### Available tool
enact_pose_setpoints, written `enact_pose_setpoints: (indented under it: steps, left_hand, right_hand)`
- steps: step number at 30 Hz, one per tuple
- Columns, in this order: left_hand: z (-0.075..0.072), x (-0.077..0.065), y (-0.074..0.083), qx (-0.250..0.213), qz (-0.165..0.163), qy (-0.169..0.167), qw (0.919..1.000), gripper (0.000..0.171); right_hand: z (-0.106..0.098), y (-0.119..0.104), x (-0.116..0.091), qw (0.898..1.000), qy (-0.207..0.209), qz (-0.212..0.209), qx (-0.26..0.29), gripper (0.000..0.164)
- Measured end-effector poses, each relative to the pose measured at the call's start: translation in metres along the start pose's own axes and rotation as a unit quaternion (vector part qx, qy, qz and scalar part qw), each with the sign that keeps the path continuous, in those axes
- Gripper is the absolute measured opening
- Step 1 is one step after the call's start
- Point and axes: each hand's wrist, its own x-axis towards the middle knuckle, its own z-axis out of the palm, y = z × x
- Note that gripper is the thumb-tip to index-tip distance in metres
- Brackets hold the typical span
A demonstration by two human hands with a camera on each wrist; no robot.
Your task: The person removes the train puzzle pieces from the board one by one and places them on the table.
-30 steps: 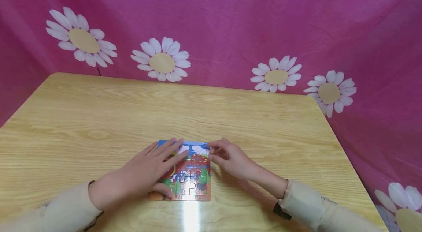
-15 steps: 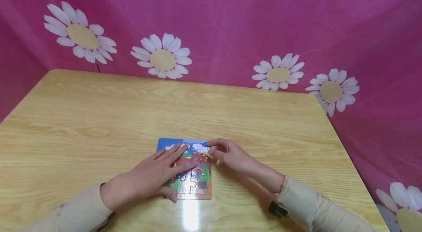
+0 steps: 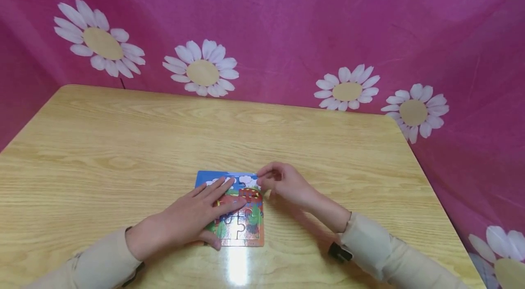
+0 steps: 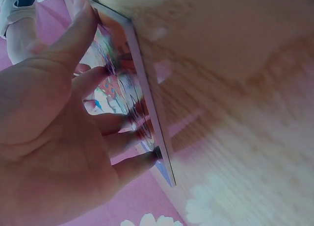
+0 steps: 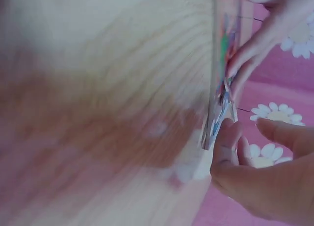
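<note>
Puzzle [image 3: 253,218] pieces sit in a flat tray [image 3: 250,243] on the near part of a wooden table [image 3: 123,143], between a person's two hands. Closest in are the light sleeves, left [image 3: 96,255] and right [image 3: 365,243], with a dark strap [image 3: 339,252] under the right cuff. From the left one, the left hand [image 3: 184,220] lies over the tray's left side, fingers straight and slightly spread on the pieces, thumb at the bottom border. Inside the orange lower border, green trees and interlocking pieces show, some washed pale by glare; farther up come a red patch with yellow dots, then white clouds and a blue top border. At the upper right side, the right hand [image 3: 289,184] has bent fingers with a narrow gap between forefinger and thumb; a piece [image 5: 233,103] looks tilted up beside them, but I cannot tell whether they grip it. Beyond the table hangs a pink cloth [image 3: 270,20] printed with white daisies [image 3: 203,72].
</note>
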Motion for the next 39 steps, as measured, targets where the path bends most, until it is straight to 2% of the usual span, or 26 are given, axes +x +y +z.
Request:
enact_pose_setpoints:
  steps: [6, 10, 14, 23, 31, 39]
  left_hand:
    - [-0.001, -0.001, 0.0, -0.002, 0.005, 0.002, 1.0, 0.085]
    - [-0.001, -0.001, 0.0, -0.005, 0.002, 0.001, 1.0, 0.085]
    - [-0.001, 0.0, 0.0, -0.009, 0.002, -0.001, 1.0, 0.085]
    - [-0.001, 0.0, -0.001, -0.013, 0.002, -0.008, 0.9999, 0.086]
    - [0.001, -0.001, -0.001, -0.012, 0.004, -0.002, 0.9999, 0.085]
    - [0.0, 0.0, -0.001, -0.017, -0.002, -0.009, 0.9998, 0.086]
  right_hand:
    - [0.011, -0.001, 0.005, 0.993, 0.035, -0.071, -0.085, 0.024]
    - [0.014, 0.001, 0.008, 0.993, 0.033, -0.077, -0.079, 0.026]
    - [0.008, 0.003, 0.007, 0.995, 0.035, -0.073, -0.059, 0.024]
    - [-0.039, 0.022, -0.006, 0.994, 0.081, -0.067, -0.028, 0.023]
    - [-0.081, 0.048, -0.031, 0.993, 0.103, -0.029, -0.045, 0.021]
    - [-0.112, 0.075, -0.051, 0.99, 0.128, -0.016, -0.06, 0.025]
